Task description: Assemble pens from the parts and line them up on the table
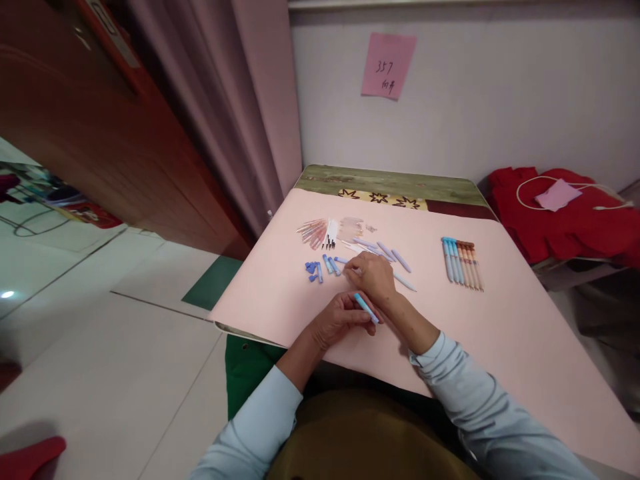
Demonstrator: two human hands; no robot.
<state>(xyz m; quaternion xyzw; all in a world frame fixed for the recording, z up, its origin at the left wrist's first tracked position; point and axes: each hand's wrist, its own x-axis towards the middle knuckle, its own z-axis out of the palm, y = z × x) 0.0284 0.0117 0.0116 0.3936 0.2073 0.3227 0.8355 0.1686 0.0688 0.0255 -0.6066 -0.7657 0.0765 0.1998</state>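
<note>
Pen parts point(350, 248) lay scattered across a pink tabletop point(525, 320) as a seated person worked over them. The left hand point(340, 321) was closed around a light-blue pen barrel point(367, 307) near the tabletop's centre. Just beyond it at 12 o'clock, the right hand point(373, 277) curled its fingers down onto the scattered pieces, though whether it pinched one could not be told. Blue caps point(313, 270) sat at 10 o'clock from the hands, lavender barrels point(393, 254) at 1 o'clock, and a row of assembled pens point(463, 263) well apart at 2 o'clock.
</note>
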